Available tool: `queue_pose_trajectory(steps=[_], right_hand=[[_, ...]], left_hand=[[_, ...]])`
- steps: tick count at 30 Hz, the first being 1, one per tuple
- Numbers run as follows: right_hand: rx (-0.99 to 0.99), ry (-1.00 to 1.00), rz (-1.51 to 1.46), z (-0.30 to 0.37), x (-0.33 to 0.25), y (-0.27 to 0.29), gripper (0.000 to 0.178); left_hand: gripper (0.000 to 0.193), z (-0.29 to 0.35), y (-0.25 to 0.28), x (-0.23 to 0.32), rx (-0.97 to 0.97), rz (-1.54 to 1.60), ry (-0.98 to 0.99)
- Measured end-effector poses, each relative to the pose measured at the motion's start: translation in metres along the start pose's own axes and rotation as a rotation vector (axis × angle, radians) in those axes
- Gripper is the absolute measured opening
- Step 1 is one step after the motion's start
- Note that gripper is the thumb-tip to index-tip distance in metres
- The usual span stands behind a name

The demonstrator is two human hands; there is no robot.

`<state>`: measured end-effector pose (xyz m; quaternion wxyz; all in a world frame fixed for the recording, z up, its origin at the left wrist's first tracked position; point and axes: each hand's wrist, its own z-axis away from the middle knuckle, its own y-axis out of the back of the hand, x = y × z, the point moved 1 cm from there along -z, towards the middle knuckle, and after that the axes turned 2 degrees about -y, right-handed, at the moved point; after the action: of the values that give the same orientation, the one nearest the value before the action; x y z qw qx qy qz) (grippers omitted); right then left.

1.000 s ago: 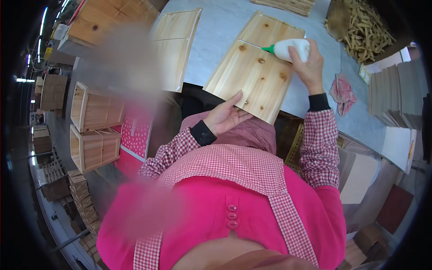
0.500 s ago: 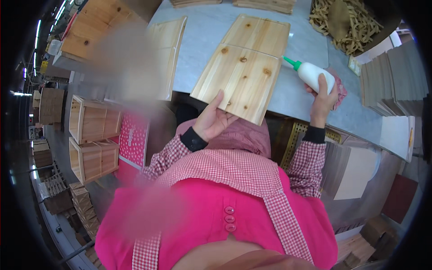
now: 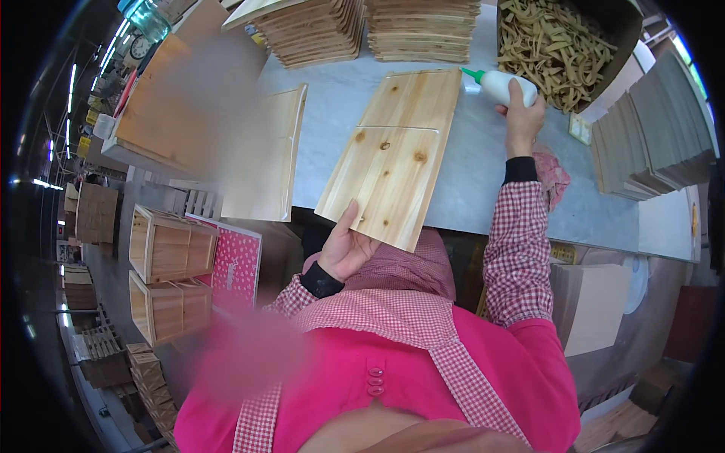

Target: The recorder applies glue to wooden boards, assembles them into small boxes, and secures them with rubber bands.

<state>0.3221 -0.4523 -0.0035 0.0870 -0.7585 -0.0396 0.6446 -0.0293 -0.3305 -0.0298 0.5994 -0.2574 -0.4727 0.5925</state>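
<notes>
Worker at a grey workbench [image 3: 483,181], seen from above. The left hand [image 3: 346,249] cups the near edge of a pale pine board [image 3: 387,185], thumb laid along its top face and fingers tucked beneath, so that the near end of the board overhangs the bench edge while its far part lies on the bench. A second board of similar size [image 3: 414,98] lies flat just beyond it, the two meeting along a short edge. The right hand [image 3: 522,113] is closed around a white glue bottle with a green nozzle [image 3: 504,87], which lies tilted just beside the far board's right corner, nozzle pointing left toward the wood.

No glue line can be made out on either board face; whether any has been laid is too fine to tell. Judged from this arrangement, the work appears to be at an early stage: boards positioned, adhesive in hand, no joined piece on the bench in front of the worker.

Surroundings: another board [image 3: 268,155] lies at the left of the bench; stacks of cut boards [image 3: 370,26] stand at its far side; a box of tangled tan strips [image 3: 555,45] sits beyond the bottle; grey panels [image 3: 653,128] are stacked at right. Finished slatted wooden crates [image 3: 170,245] stand below left.
</notes>
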Motion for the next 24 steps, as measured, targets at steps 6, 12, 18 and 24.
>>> queue_pose_trajectory(steps=[6,12,18,24], right_hand=[[-0.053,-0.017,0.128,-0.006,0.000,0.009,0.045],[-0.220,-0.079,0.003,0.034,-0.017,0.037,0.039],[-0.358,-0.103,0.001,0.100,-0.048,0.075,0.034],[-0.529,-0.145,0.121,0.172,-0.087,0.112,0.031]], left_hand=[[0.048,-0.001,0.000,-0.001,-0.008,-0.023,0.003],[0.048,-0.001,0.002,-0.002,-0.007,-0.009,-0.018],[0.050,-0.010,0.004,0.000,-0.032,-0.067,-0.050],[0.048,-0.014,0.010,0.006,-0.098,-0.019,-0.033]])
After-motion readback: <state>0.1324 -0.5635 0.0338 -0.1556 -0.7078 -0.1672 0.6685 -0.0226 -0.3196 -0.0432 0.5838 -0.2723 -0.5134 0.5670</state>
